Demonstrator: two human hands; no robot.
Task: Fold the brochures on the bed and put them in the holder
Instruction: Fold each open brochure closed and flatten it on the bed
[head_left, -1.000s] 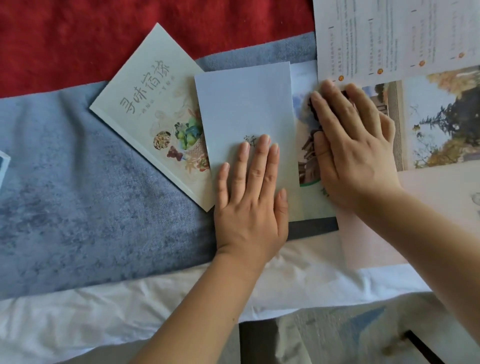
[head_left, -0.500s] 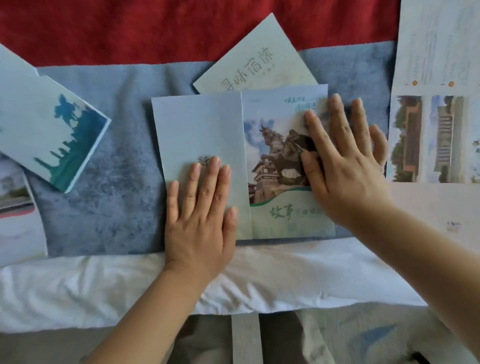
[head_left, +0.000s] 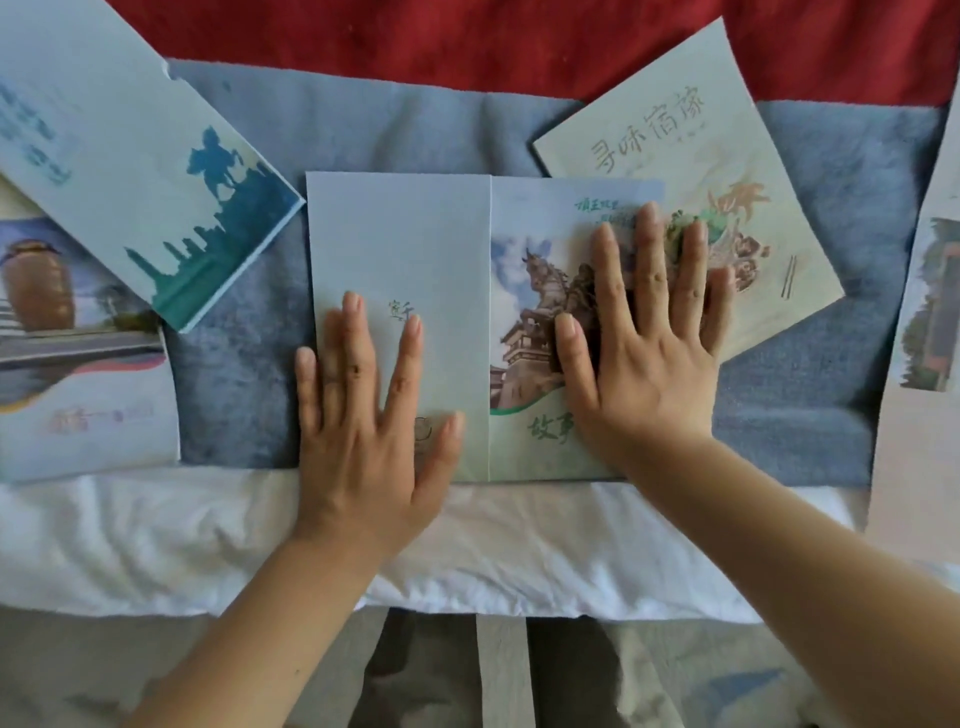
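Two panels of the brochure (head_left: 415, 249) lie side by side on the blue blanket (head_left: 239, 405) of the bed (head_left: 519, 545), its near edge at the line where blanket meets white sheet. The crease (head_left: 490, 291) between them runs straight away from the person, and so does the long axis of each panel. The next fold turns on that line.

The left grip (head_left: 363, 431) lies flat on the plain blue panel, to the left of the crease, with its fingers straight and spread and holding nothing. The right grip (head_left: 644, 364) lies flat on the pictured cover panel, to the right of the crease, also with straight fingers and nothing held. Its outer fingertips reach past the brochure's right edge onto a booklet (head_left: 675, 130), which lies askew just behind and appears to be partly tucked under that corner.

The crease sits between the two grips, nearer the left thumb than the right. Closing the brochure looks like a sideways swing of one panel over the other, not a fold toward or away from the body. Either grip could lift its own outer edge while the other pins its panel; the left panel's outer edge lies on bare blanket.

The holder is not in view.
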